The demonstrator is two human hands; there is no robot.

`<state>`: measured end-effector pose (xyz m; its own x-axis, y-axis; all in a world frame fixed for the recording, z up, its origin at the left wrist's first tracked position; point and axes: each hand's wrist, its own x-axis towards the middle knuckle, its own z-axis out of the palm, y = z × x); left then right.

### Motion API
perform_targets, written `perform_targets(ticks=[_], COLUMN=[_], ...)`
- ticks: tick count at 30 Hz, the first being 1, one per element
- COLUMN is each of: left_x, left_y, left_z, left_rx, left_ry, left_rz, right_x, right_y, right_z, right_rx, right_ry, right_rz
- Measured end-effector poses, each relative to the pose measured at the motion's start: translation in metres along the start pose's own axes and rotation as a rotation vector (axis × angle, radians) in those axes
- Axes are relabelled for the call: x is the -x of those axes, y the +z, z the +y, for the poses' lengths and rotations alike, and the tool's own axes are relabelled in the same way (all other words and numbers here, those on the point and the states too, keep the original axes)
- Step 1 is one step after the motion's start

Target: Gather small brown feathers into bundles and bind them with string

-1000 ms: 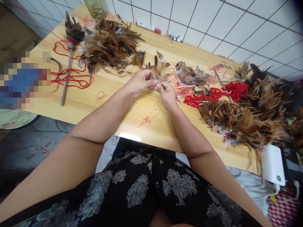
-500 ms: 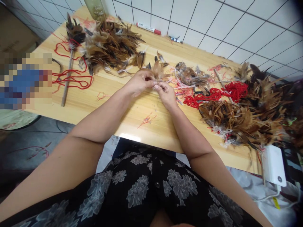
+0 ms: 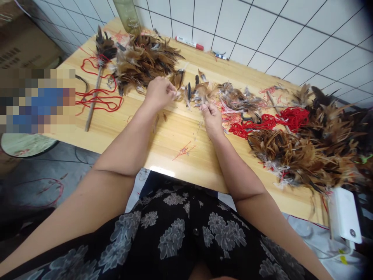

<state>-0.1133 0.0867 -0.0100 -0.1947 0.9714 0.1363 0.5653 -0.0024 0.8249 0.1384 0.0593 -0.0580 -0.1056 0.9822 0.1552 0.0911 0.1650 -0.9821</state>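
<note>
My left hand (image 3: 159, 92) is closed in a pinch over the wooden table (image 3: 175, 136), its fingertips at the edge of a big pile of brown feathers (image 3: 144, 60); what it pinches is too small to make out. My right hand (image 3: 211, 116) is closed on the lower end of a small bunch of brown feathers (image 3: 201, 91) that fans away from me. The two hands are apart, with a few loose feathers (image 3: 186, 93) between them.
A feather-tipped stick (image 3: 96, 74) lies among red cord (image 3: 97, 97) at the left. More feather bundles (image 3: 303, 151) and a red cord tangle (image 3: 274, 118) fill the right side. A red-capped marker (image 3: 189, 42) and a bottle (image 3: 128, 15) stand by the tiled wall. A white box (image 3: 345, 214) sits at the right.
My hands were together on the small feather bunch; now my left hand has moved left toward the big pile while my right keeps the bunch. The view shifted slightly.
</note>
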Motion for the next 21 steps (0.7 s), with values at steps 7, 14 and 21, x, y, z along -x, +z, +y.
perform_targets(ticks=[7, 14, 21], left_x=[0.003, -0.001, -0.006], left_y=[0.024, 0.016, 0.009], left_z=[-0.017, -0.017, -0.024], left_rx=[-0.132, -0.156, 0.058], left_ry=[0.056, 0.001, 0.053], left_rz=[-0.033, -0.007, 0.129], right_x=[0.001, 0.004, 0.004], right_y=[-0.001, 0.001, -0.002], right_z=[0.000, -0.003, 0.002], right_rx=[0.029, 0.056, 0.082], right_ry=[0.041, 0.052, 0.028], right_rz=[0.023, 0.056, 0.017])
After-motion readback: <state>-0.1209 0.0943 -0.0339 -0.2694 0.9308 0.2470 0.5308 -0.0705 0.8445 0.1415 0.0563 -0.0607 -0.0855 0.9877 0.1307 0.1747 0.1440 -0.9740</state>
